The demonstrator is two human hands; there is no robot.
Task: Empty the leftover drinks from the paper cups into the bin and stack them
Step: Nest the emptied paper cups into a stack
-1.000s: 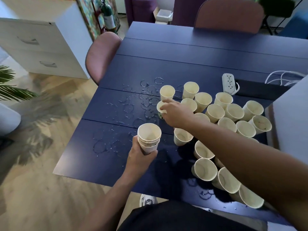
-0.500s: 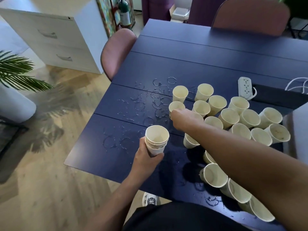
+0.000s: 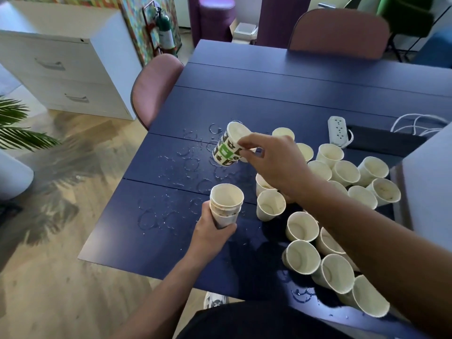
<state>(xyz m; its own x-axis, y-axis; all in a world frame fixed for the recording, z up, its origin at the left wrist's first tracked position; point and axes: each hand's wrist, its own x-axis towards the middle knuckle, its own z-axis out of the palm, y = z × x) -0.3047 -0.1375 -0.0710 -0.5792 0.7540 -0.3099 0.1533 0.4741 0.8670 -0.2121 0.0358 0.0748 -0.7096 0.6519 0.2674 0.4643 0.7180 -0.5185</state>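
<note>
My left hand point(image 3: 211, 234) grips a short stack of cream paper cups point(image 3: 226, 204) upright above the near part of the dark blue table point(image 3: 269, 94). My right hand point(image 3: 271, 160) pinches the rim of one printed paper cup point(image 3: 228, 146), lifted off the table and tilted with its mouth facing away to the left, above and beyond the stack. Several more cream paper cups point(image 3: 300, 226) stand crowded on the right half of the table, mouths up. No bin is in view.
Wet rings and drops point(image 3: 186, 167) cover the table's left middle. A white power strip point(image 3: 338, 129) with cable lies at the back right. Pink chairs point(image 3: 152, 86) stand at the left and far edges. A white drawer cabinet point(image 3: 66, 69) and a plant point(image 3: 17, 128) are left.
My right hand has taken one cup from the group and lifted it up, tilting it. My left hand still holds the stack in about the same place. The view shifted left.
</note>
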